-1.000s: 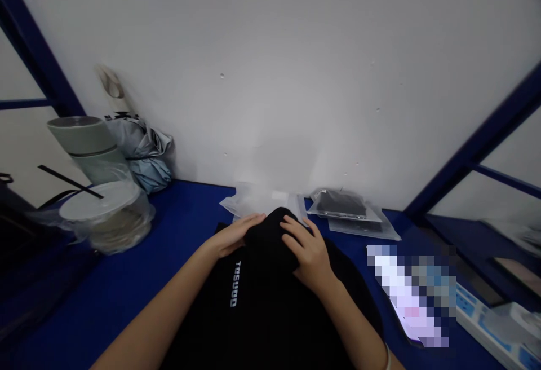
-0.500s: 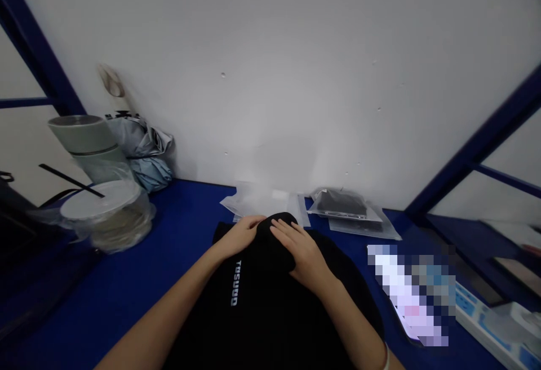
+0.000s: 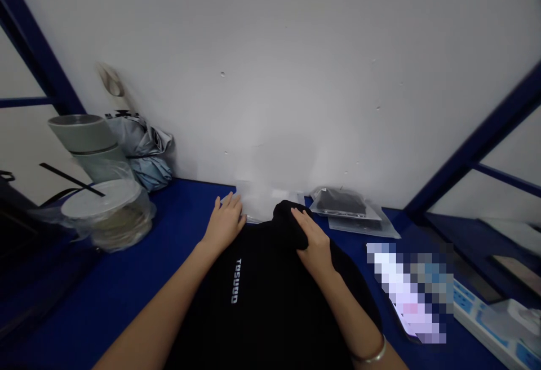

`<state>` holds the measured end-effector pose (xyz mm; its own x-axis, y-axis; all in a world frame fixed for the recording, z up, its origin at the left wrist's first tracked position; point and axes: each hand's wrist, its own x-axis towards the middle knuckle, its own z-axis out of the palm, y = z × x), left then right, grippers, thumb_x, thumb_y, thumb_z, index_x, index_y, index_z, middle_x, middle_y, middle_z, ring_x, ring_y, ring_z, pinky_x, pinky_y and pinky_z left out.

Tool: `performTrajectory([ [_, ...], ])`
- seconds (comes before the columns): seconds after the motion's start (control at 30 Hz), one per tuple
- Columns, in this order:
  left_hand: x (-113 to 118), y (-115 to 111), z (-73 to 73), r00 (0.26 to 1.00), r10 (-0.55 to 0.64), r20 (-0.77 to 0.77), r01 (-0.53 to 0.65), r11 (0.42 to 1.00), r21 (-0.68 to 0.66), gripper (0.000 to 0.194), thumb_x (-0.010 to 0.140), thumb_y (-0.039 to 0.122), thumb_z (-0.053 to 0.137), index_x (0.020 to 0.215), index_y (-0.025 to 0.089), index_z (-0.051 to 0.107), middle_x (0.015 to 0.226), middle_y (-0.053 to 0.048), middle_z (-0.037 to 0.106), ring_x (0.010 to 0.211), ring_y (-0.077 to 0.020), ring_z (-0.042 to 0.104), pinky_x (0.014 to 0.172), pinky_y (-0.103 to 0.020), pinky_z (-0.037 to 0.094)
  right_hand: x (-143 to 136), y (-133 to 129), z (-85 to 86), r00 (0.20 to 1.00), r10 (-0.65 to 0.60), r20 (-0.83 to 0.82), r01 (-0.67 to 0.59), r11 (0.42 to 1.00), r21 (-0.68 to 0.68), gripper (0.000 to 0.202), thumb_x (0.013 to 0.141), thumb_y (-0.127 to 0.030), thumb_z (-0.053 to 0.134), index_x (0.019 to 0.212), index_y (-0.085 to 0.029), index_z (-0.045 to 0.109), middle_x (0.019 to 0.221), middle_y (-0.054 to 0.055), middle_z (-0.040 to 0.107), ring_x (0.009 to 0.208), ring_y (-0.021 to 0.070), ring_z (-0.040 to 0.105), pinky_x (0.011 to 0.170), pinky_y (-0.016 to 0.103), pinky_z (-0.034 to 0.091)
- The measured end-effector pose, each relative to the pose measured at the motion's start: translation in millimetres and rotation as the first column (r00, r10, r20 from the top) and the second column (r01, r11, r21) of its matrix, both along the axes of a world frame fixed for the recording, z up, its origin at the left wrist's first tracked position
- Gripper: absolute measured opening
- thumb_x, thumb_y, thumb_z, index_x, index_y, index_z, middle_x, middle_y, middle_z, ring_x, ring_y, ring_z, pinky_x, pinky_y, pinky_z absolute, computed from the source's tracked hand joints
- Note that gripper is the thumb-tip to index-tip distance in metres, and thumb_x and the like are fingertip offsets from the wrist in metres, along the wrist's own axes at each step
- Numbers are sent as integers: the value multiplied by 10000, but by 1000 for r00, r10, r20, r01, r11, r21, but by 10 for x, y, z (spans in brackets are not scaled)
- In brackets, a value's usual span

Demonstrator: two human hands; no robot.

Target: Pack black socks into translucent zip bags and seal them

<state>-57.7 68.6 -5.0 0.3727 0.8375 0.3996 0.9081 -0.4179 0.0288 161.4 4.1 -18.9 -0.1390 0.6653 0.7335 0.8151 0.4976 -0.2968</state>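
A black garment (image 3: 270, 302) with white lettering is spread out in front of me, with a bunched fold rising at its far end. My left hand (image 3: 226, 220) lies flat at the garment's far left corner, fingers apart and pointing away. Around the raised fold, my right hand (image 3: 315, 243) has its fingers over the top and its thumb on the near side. Just beyond the fold lies a clear plastic bag (image 3: 262, 203), partly covered by the cloth.
Packed plastic bags (image 3: 342, 203) lie at the back right. A phone (image 3: 406, 296) and a power strip (image 3: 482, 313) are to the right. On the left stand a lidded cup with a straw (image 3: 101, 199), a pale green tumbler (image 3: 87, 141) and a folded umbrella (image 3: 147, 150).
My left hand has left the raised fold and moved left to the garment's corner, its fingers spreading. My right hand and the fold have shifted slightly right and away.
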Motion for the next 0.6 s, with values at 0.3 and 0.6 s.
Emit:
performTrajectory([
  [0.3,41,-19,-5,997,-32,68,24,994,104,303,858,143,316,887,134,618,1039,-138,604,1197,-319,372,948,-643,113,-36,-31,49,920,-160,-359,177,984,14,508,742,-113,441,1235,-237,439,1184,33,556,1093,208,523,926,385,445],
  [0.6,17,-85,120,958,31,287,-109,960,258,354,850,169,343,1166,174,503,1227,-116,508,956,-230,553,825,-375,334,76,-60,110,907,-153,-393,273,923,270,536,810,-150,428,1317,-247,287,1297,74,437,1203,285,398,957,553,366],
])
